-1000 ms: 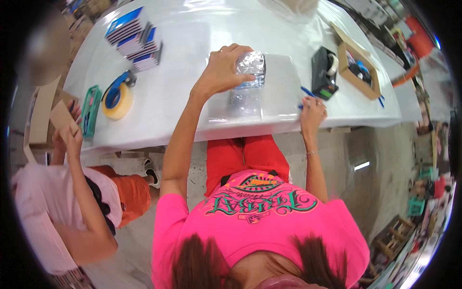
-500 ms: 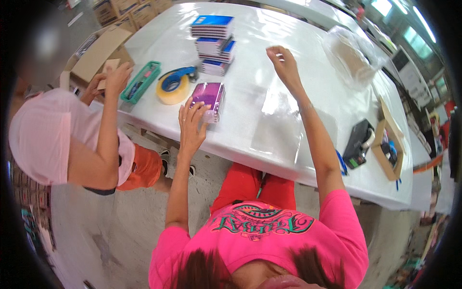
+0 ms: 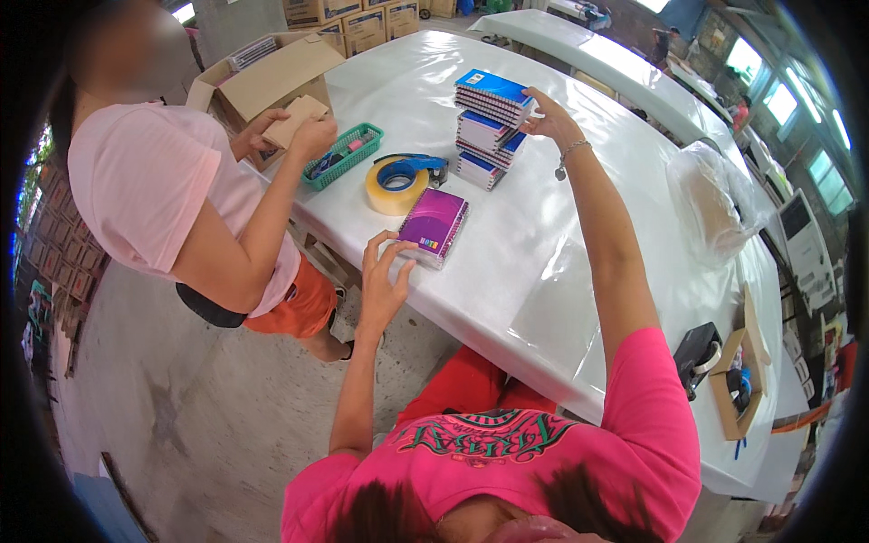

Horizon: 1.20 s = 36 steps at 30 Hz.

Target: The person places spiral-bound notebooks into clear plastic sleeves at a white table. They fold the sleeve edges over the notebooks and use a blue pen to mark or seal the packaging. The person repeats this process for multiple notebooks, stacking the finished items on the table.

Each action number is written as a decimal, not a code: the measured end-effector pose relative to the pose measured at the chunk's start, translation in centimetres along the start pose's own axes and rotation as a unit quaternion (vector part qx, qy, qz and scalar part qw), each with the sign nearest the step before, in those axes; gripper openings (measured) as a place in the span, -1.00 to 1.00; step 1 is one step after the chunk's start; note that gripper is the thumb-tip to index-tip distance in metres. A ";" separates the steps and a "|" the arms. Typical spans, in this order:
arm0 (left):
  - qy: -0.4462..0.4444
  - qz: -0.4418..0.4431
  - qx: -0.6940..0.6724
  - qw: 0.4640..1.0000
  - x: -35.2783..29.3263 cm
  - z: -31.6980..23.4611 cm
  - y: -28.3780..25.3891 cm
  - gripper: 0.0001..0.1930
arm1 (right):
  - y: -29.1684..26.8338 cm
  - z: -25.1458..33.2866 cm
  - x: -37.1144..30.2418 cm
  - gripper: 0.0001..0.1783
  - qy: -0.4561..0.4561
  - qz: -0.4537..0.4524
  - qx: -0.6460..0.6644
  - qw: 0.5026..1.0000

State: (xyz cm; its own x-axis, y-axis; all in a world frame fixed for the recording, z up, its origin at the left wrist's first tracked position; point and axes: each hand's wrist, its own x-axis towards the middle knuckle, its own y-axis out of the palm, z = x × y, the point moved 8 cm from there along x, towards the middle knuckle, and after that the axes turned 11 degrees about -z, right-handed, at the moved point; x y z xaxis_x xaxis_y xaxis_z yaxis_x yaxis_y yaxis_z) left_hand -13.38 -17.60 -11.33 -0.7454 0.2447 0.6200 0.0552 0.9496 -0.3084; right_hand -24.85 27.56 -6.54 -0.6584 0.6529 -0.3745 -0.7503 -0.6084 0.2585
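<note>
Several blue-covered spiral notebooks (image 3: 493, 83) stand in a staggered pile on the white table. My right hand (image 3: 552, 122) is at the right end of the pile's top group, its fingers on the cover and its thumb lower at the side. Nearer to me lies a purple spiral notebook (image 3: 436, 217), apparently on others in a small stack with a shiny clear edge. My left hand (image 3: 385, 276) is at the purple notebook's near left corner, fingers curved and apart, fingertips close to or touching it.
Left of the notebooks are a tape roll on a blue dispenser (image 3: 396, 185) and a green basket (image 3: 344, 156). A co-worker (image 3: 172, 190) at the left holds a small brown box (image 3: 294, 122) beside an open carton (image 3: 281, 77). Clear plastic (image 3: 715, 199) and a black tape dispenser (image 3: 697, 357) lie right.
My right hand has gone from above the bare table to the blue pile's top notebooks. My left hand has drawn back to the purple notebook's near corner. The whole view has shifted.
</note>
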 end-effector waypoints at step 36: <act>-0.196 0.403 -0.440 0.779 -12.6 -12.6 26.3 -0.09 | -25.9 -17.7 -34.4 -0.01 -0.264 -0.152 -0.081 0.949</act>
State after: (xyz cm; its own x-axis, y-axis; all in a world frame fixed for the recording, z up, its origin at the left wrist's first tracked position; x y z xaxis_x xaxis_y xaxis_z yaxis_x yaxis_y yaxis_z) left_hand 5.83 6.71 -18.19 -0.3698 0.9151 0.1605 0.9145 0.3280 0.2369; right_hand 18.25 12.87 -16.13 -0.3828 0.9183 0.1003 -0.9196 -0.3892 0.0540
